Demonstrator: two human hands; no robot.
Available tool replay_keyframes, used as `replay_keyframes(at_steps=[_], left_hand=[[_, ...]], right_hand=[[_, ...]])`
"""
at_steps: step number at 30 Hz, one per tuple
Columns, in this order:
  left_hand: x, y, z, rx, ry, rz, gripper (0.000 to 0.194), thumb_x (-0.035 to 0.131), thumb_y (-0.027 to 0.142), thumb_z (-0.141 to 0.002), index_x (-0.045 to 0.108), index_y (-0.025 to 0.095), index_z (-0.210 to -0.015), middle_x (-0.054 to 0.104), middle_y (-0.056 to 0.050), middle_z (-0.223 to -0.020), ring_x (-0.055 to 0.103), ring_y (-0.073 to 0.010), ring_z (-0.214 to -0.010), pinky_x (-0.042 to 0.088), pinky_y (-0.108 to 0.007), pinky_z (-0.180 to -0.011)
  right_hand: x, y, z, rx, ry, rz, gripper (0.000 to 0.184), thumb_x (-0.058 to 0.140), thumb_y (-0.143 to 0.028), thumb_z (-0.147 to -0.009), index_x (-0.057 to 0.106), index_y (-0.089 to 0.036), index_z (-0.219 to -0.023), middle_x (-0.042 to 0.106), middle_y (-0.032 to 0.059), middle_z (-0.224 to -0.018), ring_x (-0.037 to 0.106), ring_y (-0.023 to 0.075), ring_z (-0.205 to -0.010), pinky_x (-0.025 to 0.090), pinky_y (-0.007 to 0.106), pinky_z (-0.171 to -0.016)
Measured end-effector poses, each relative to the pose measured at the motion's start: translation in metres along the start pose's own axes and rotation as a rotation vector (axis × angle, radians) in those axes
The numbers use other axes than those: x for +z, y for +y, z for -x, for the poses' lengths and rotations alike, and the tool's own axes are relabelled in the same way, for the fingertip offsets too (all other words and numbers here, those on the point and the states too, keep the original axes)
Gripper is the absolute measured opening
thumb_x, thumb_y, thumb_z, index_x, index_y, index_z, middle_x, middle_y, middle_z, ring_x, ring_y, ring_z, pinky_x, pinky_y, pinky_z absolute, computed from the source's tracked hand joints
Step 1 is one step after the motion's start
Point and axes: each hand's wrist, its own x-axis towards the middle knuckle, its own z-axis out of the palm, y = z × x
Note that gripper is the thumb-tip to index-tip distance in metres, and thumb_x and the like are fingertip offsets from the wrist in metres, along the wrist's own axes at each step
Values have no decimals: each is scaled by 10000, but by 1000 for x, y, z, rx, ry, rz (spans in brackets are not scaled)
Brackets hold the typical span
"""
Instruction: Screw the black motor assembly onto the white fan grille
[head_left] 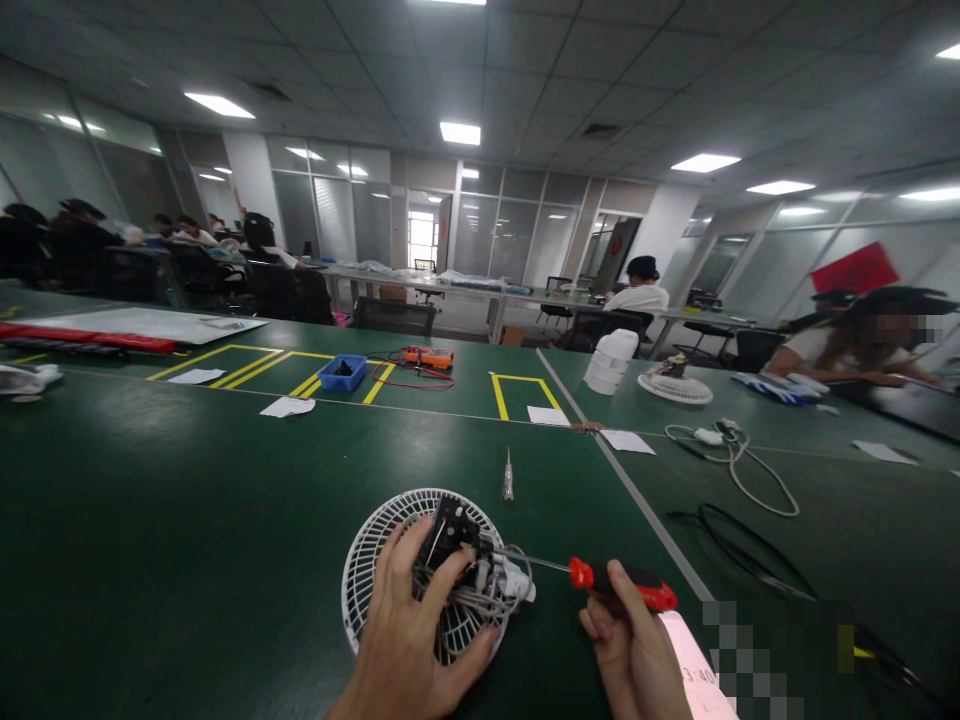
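Note:
A round white fan grille [367, 535] lies on the green table in front of me, with a black motor part [448, 530] and a bundle of grey wire [480, 602] on top of it. My left hand [412, 625] is closed around the black motor part, its fingers curled over it. In my right hand [630, 640] is a red and black screwdriver [622, 582], held level by the handle. The screwdriver's shaft points left, and its tip reaches the side of the motor part; the exact contact point is hard to make out.
A small clear-handled screwdriver [508, 480] lies beyond the grille. Farther back are a blue bin [343, 372], an orange multimeter [429, 357], a white plastic housing [611, 360] and another fan grille [675, 385]. Cables [735, 450] lie at right. A person [840, 345] sits at far right.

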Motion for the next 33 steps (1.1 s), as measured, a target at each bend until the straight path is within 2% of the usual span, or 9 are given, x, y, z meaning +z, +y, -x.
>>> replay_keyframes(at_steps=[5,11,14,18,22,25,29,31,33], left_hand=[[-2,-1,-3,-7,-4,-20,495,703,400,-825,607,236,-1282,355,-158,-1511,440,-382,-1353,518,-597,-1033],[1,-1,-1,6,34,-48,507,713,368,-846,593,286,-1332,310,-143,-1545,434,-380,-1376,522,-586,-1043],[4,0,-1,6,44,-43,517,716,363,-851,577,287,-1343,318,-147,-1537,426,-399,-1384,516,-620,-1045],[3,2,-6,-10,194,31,640,725,275,-849,452,235,-1426,332,-176,-1511,419,-396,-1400,476,-640,-1092],[-1,5,-15,117,390,128,874,785,113,-754,325,225,-1488,233,-161,-1544,412,-403,-1422,467,-624,-1121],[-2,11,-23,157,385,110,668,763,97,-761,481,212,-1355,307,-132,-1496,400,-403,-1429,455,-609,-1132],[3,18,-29,40,162,-3,265,668,207,-874,633,202,-1137,457,-144,-1415,355,-413,-1447,337,-690,-1165],[7,17,-29,10,111,-26,206,644,240,-896,650,198,-1098,475,-159,-1413,349,-423,-1446,312,-716,-1157],[11,14,-26,12,117,-25,197,641,246,-896,648,187,-1083,488,-170,-1400,362,-421,-1435,324,-709,-1147]], right_hand=[[1,0,0,20,-2,-36,558,964,-371,-560,433,-235,-660,371,-103,-580,319,84,-511,367,221,-435],[7,-2,1,42,34,-62,606,998,-325,-453,436,-237,-662,381,-113,-563,324,77,-496,367,210,-420],[6,-1,1,36,31,-62,582,991,-362,-491,453,-232,-672,398,-109,-565,332,75,-489,363,211,-419],[3,2,0,20,19,-66,546,970,-385,-553,461,-230,-672,401,-106,-572,333,76,-489,361,216,-423],[3,3,-1,8,7,-62,538,980,-369,-521,483,-224,-665,399,-107,-566,348,77,-489,366,221,-432],[4,2,0,7,7,-63,535,981,-366,-515,486,-222,-658,390,-110,-560,351,77,-485,368,226,-438],[5,1,2,-1,2,-68,539,976,-373,-535,472,-227,-659,391,-110,-564,349,78,-484,361,226,-441],[5,0,3,2,-1,-61,545,964,-403,-565,453,-230,-646,379,-110,-553,342,78,-480,358,226,-441],[4,0,2,3,-6,-55,545,955,-418,-587,446,-230,-640,376,-109,-548,342,79,-480,364,225,-443]])
